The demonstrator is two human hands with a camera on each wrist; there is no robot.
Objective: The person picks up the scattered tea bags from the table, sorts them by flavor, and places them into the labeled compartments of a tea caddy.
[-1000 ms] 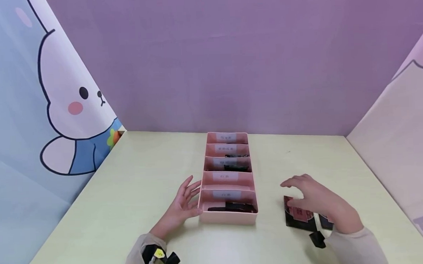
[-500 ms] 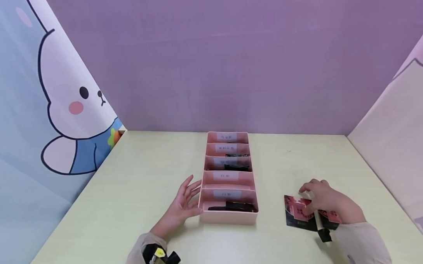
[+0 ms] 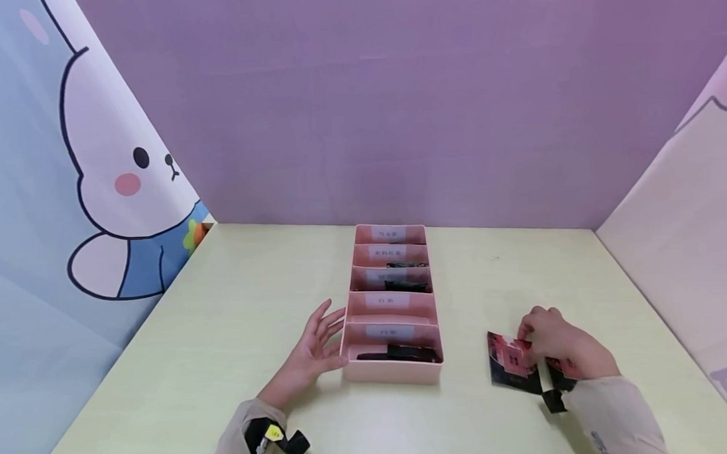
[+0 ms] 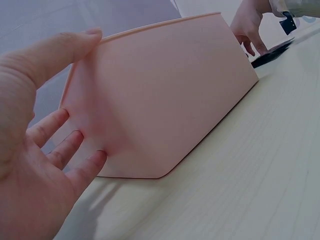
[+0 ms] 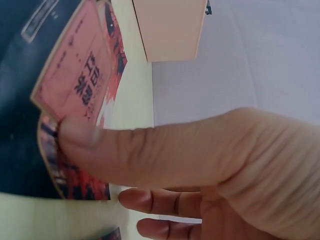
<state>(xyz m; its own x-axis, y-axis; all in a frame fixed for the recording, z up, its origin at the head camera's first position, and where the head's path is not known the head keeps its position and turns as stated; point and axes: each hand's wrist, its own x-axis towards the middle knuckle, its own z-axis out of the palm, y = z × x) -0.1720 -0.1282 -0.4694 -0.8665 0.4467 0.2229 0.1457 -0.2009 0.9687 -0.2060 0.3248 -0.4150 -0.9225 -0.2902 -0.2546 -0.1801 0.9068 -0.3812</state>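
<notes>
A pink box [image 3: 392,371] with a row of compartments stands mid-table. My left hand [image 3: 314,355] rests against its left side, fingers extended; in the left wrist view the thumb lies at the rim of the box [image 4: 150,100] and the fingertips touch the wall. To the right, my right hand [image 3: 562,343] pinches a flat black-and-red sachet [image 3: 514,365] at its right edge. The right wrist view shows the thumb on the printed face of the sachet [image 5: 75,65], the fingers partly hidden behind. A second similar sachet [image 3: 563,374] lies partly under that hand.
Dark packets [image 3: 413,353] lie in the nearest compartment, and others [image 3: 406,286] sit in compartments further back. White labels [image 3: 389,332] mark the dividers. A purple panel [image 3: 359,107] rises behind the pale table [image 3: 268,264], with printed side panels left and right.
My right hand has moved right and down from over the sachet to its right edge, and its thumb and fingers have closed on it. My left hand has stayed at the box.
</notes>
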